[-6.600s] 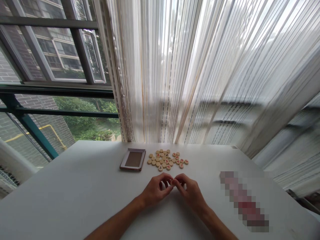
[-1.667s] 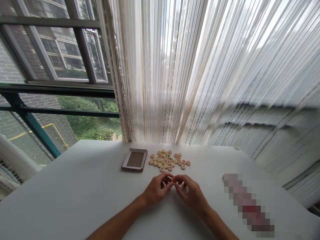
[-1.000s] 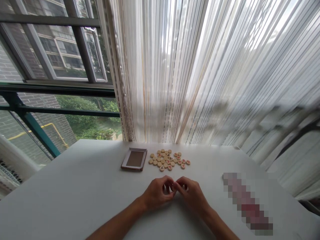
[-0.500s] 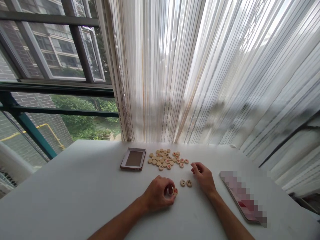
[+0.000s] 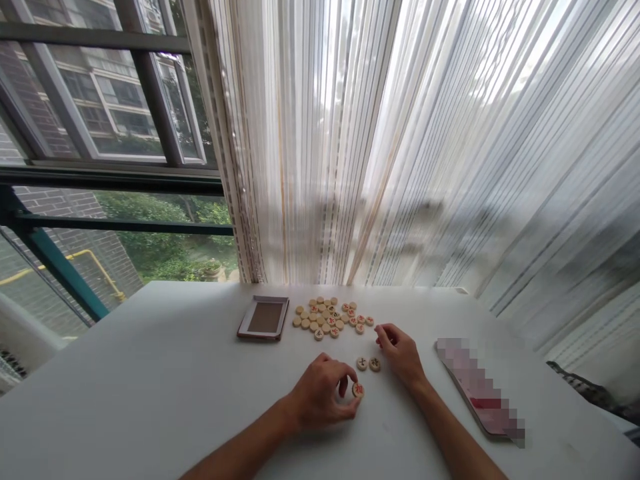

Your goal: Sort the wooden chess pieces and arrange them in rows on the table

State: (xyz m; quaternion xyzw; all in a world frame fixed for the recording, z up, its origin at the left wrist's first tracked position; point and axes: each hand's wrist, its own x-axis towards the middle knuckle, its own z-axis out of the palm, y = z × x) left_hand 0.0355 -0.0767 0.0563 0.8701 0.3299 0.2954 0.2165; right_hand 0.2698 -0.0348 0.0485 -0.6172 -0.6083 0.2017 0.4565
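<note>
My left hand [image 5: 327, 392] pinches a round wooden Chinese chess piece [image 5: 358, 391] with a red character between thumb and index finger, low over the white table. Just beyond it, two pieces with dark characters lie side by side: the left one [image 5: 362, 364] and the right one [image 5: 375, 365]. My right hand [image 5: 399, 351] rests to their right, fingers curled in and no piece visible in them. Its fingertips are close to the right end of a loose pile of chess pieces [image 5: 320, 320], some plain side up, others showing red or dark characters.
A shallow open box or lid [image 5: 265, 317] with a brown inside lies left of the pile. On the right is a flat pinkish object [image 5: 480, 393], partly blurred out. Striped sheer curtains [image 5: 325, 167] hang behind the table [image 5: 150, 380], beside an open window at left.
My left hand has carried the red piece slightly right and nearer to me, and its character has turned. The right hand has stayed almost in place. The camera view has shifted a little.
</note>
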